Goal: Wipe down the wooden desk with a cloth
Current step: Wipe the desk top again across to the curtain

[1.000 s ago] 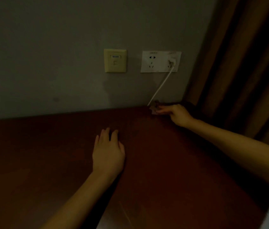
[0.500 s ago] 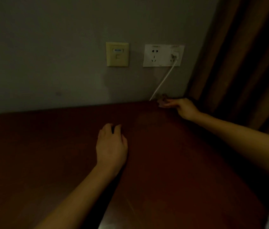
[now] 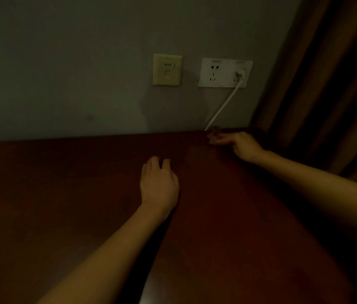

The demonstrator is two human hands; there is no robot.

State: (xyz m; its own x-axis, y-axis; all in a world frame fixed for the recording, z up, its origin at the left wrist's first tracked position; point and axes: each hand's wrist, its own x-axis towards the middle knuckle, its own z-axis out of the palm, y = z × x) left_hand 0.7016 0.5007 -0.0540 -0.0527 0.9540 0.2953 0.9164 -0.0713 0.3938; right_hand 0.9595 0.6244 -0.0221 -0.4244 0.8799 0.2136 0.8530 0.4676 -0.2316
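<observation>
My left hand (image 3: 159,186) rests loose on the desk (image 3: 63,194), holding nothing; right hand (image 3: 242,145) has the cloth (image 3: 213,134) at its fingertips. Too dark, I can't tell if it's pinched.

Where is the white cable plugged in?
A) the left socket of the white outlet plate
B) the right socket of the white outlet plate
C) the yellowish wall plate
B: the white plug sits in the right half of the white outlet plate, the white cable hanging from it.
</observation>
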